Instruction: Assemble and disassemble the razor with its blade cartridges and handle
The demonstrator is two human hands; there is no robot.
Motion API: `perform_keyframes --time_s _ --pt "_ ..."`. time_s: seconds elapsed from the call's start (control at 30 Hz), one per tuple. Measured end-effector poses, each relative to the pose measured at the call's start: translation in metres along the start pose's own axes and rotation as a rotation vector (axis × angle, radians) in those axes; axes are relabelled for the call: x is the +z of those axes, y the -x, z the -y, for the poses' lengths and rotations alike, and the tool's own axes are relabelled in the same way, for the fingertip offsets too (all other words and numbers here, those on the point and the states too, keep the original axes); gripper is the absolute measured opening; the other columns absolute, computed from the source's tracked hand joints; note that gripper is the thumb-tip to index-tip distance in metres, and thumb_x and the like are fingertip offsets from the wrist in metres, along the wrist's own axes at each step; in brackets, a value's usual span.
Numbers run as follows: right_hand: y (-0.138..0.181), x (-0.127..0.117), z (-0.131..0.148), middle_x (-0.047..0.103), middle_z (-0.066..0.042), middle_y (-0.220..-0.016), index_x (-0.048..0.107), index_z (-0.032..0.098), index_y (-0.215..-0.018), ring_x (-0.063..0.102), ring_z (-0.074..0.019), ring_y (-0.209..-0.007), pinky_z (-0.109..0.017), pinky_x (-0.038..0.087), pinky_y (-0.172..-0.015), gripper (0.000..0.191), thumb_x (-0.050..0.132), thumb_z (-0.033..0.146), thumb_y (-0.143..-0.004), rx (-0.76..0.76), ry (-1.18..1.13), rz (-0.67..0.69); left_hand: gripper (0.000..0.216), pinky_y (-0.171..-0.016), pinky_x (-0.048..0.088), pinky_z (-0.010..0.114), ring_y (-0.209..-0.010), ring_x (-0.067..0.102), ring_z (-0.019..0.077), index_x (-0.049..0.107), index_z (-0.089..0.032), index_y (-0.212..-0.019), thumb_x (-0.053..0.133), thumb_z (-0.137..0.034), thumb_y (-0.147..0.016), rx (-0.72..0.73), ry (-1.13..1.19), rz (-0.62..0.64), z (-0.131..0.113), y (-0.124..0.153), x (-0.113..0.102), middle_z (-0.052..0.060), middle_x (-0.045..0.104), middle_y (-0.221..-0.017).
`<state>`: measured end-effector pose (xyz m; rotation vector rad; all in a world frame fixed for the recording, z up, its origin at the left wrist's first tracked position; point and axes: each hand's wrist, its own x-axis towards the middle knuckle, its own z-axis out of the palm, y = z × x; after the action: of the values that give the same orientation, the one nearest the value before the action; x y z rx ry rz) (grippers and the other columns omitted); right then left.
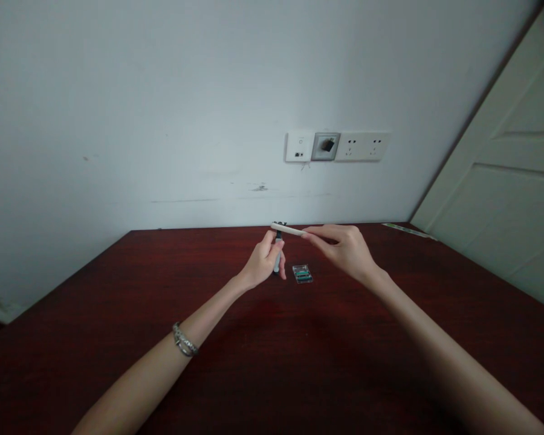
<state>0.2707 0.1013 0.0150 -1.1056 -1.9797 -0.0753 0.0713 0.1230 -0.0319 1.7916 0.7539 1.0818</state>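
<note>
Work in the head view goes on just below the centre of the frame, above a dark red table. At this place the left hand has its fingers closed around a slim grey handle, which stands almost upright, with a dark upper end. The right hand, right of centre, pinches the right end of a pale flat bar between thumb and fingers. The bar slants slightly down to the right, and its left end crosses the dark upper end; whether they are touching or joined, I cannot tell.

In my judgement, the step in hand is to work these two pieces against each other. The next move seems to call for a steady left grasp and a small, controlled turn or pull of the right fingers.

A small clear case with green parts lies on the table, a little lower and to the right of the left hand. A bracelet circles the left wrist at lower left, and wall sockets show at upper right.
</note>
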Motion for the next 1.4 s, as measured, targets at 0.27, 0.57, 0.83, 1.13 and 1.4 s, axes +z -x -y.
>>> perform_keyframes --time_s 0.27,0.57,0.83,1.13,1.4 --pt "0.001 0.006 -0.001 0.072 -0.004 -0.089 0.073 0.028 -0.094 0.067 -0.0203 -0.074 -0.031 0.05 -0.066 0.025 0.054 0.041 -0.083 0.022 -0.049 -0.023 0.021 -0.041 0.038 0.018 -0.039 0.056 0.0091 0.033 -0.02 -0.087 0.033 -0.04 -0.092 0.012 -0.025 -0.029 0.003 0.0 -0.002 -0.007 0.053 -0.053" --pt "0.0 0.004 -0.001 0.072 -0.004 -0.089 0.073 0.028 -0.091 0.067 -0.0228 -0.075 -0.032 0.05 -0.066 0.024 0.056 0.041 -0.081 0.073 -0.107 -0.063 0.019 -0.041 0.038 0.018 -0.038 0.055 0.0083 0.033 -0.02 -0.086 0.033 -0.038 -0.092 0.046 -0.042 -0.098 0.008 -0.002 -0.004 -0.009 0.052 -0.054" --pt "0.001 0.006 0.0 0.073 -0.003 -0.087 0.073 0.028 -0.091 0.067 -0.0211 -0.072 -0.031 0.05 -0.064 0.024 0.056 0.041 -0.081 0.089 -0.092 -0.052 0.019 -0.042 0.039 0.017 -0.039 0.054 0.0078 0.033 -0.02 -0.085 0.033 -0.038 -0.091 0.071 -0.093 -0.066 0.007 -0.001 -0.004 -0.008 0.051 -0.052" --pt "0.001 0.009 -0.001 0.072 -0.004 -0.089 0.073 0.028 -0.091 0.067 -0.0229 -0.075 -0.033 0.051 -0.066 0.024 0.055 0.041 -0.081 0.09 -0.07 -0.054 0.017 -0.044 0.039 0.018 -0.039 0.054 0.0082 0.034 -0.02 -0.085 0.034 -0.036 -0.091 0.061 -0.113 -0.065 0.01 0.0 -0.004 -0.009 0.05 -0.051" --pt "0.001 0.009 0.001 0.072 -0.004 -0.09 0.073 0.027 -0.092 0.067 -0.0233 -0.077 -0.033 0.05 -0.068 0.025 0.056 0.041 -0.081 0.078 -0.124 -0.03 0.017 -0.044 0.039 0.019 -0.039 0.054 0.0083 0.033 -0.02 -0.084 0.034 -0.036 -0.092 0.067 -0.121 -0.07 0.01 0.0 -0.005 -0.009 0.05 -0.052"
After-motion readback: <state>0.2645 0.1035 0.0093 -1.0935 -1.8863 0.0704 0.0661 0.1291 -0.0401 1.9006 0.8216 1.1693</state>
